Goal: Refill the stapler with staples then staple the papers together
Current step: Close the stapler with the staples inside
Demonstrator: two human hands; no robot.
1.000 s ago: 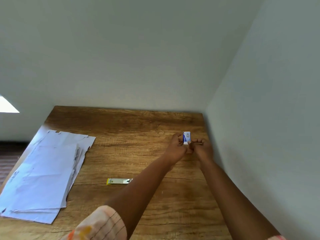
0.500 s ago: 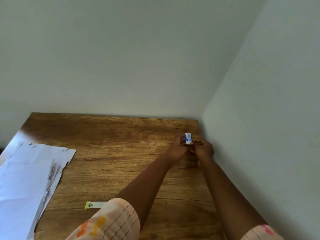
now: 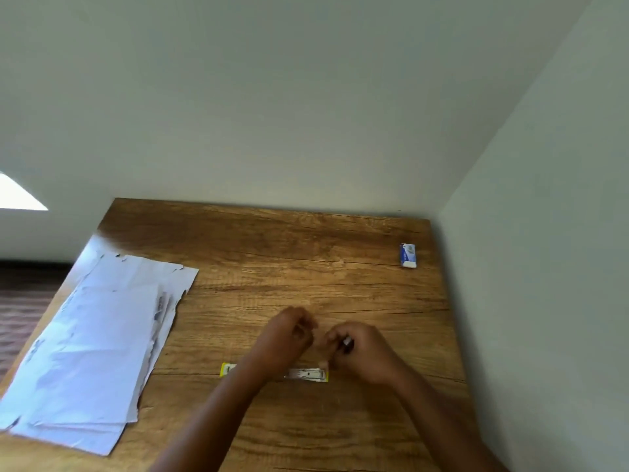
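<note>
A yellow and silver stapler (image 3: 308,374) lies flat on the wooden table (image 3: 306,253), and my left forearm covers its middle. My left hand (image 3: 289,338) hovers just behind it with curled, blurred fingers; I cannot tell whether it holds anything. Beside it, my right hand (image 3: 364,352) pinches a small silvery strip of staples (image 3: 347,342) just above the stapler's right end. The blue and white staple box (image 3: 407,255) lies alone at the table's far right, near the wall. A loose stack of white papers (image 3: 98,342) lies on the left side.
Walls close the table in at the back and along its right edge (image 3: 452,318). The papers hang slightly over the table's left edge. Bare wood lies between the papers and the stapler.
Both hands have let go of the staple box, which now lies at the far right. They have come back toward me to the stapler, and the right hand now carries a staple strip.
</note>
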